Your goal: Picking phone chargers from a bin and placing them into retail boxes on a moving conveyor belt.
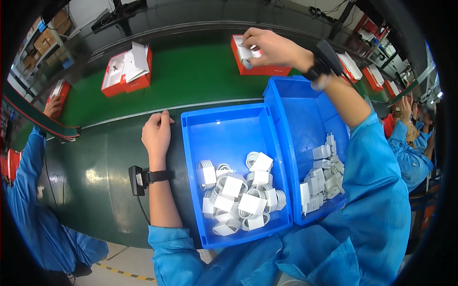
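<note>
My right hand is over an open red box on the green belt. Its fingers and thumb pinch a white coiled cable at the box's left end; the fingers partly cover it. On the dark table edge rests my left hand, loosely curled with nothing seen in it. Between my arms stands a blue bin with several coiled white cables in paper wraps. To its right a second blue bin holds several white plug adapters, partly behind my right sleeve.
Another open red box with a raised white flap sits farther left on the green conveyor belt. More red boxes stand at right. A co-worker's hand touches a red box at far left; other people work at far right.
</note>
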{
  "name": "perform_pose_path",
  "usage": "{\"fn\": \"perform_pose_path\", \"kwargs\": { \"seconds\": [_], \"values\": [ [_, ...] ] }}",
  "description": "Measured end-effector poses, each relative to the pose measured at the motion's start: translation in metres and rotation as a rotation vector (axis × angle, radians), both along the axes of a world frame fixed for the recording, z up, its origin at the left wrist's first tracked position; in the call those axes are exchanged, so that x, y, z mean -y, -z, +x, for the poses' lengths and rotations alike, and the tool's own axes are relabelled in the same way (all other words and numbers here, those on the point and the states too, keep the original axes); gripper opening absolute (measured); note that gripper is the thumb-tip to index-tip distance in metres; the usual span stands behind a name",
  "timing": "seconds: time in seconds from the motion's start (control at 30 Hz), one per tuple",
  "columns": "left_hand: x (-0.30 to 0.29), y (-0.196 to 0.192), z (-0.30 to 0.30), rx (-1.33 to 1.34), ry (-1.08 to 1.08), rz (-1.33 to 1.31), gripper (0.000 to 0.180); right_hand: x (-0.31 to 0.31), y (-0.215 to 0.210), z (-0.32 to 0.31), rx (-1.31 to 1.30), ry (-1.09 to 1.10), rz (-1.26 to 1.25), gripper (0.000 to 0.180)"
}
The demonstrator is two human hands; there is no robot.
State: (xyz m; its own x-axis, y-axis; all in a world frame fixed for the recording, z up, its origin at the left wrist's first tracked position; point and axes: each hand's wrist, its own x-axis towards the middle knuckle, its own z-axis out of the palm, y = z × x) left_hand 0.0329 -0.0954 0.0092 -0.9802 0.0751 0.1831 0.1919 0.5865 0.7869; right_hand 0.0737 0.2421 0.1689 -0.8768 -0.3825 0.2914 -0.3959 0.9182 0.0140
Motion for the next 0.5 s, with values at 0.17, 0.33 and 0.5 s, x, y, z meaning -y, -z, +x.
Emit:
{"fn": "perform_pose_path", "kwargs": {
  "seconds": [0.17, 0.33, 0.5],
  "values": [
    [-0.004, 0.008, -0.004, -0.052, 0.005, 0.057, 0.038, -0.09, 0.031, -0.054, 0.199, 0.133, 0.103, 0.038],
    [-0.003, 0.005, -0.003, -0.048, -0.002, 0.066, 0.038, -0.096, 0.052, -0.069, 0.418, 0.191, 0.076, 0.032],
    [0.0, 0.011, -0.002, -0.113, 0.002, 0.128, 0.037, -0.105, 0.071, -0.077, 0.354, 0.096, 0.024, 0.02]
  ]
}}
